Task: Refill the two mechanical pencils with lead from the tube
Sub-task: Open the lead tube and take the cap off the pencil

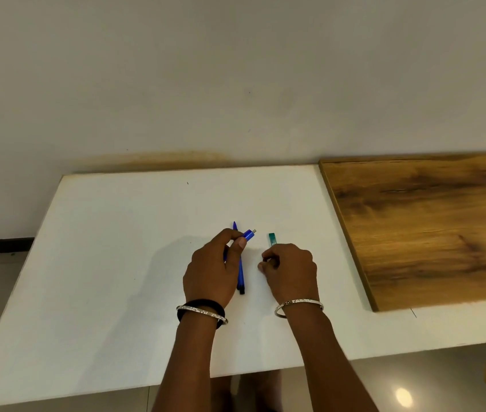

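Tube (271, 239) lies just beyond the right hand (292, 269), which pinches a small dark piece (265, 259); the left hand (212, 272) grips one pencil (249, 234), open end toward it.

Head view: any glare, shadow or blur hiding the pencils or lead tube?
Head view: no glare on the table; the bright reflection is on the floor. Head view: the left hand's shadow falls leftward, off pencils and lead tube. Head view: slightly soft.
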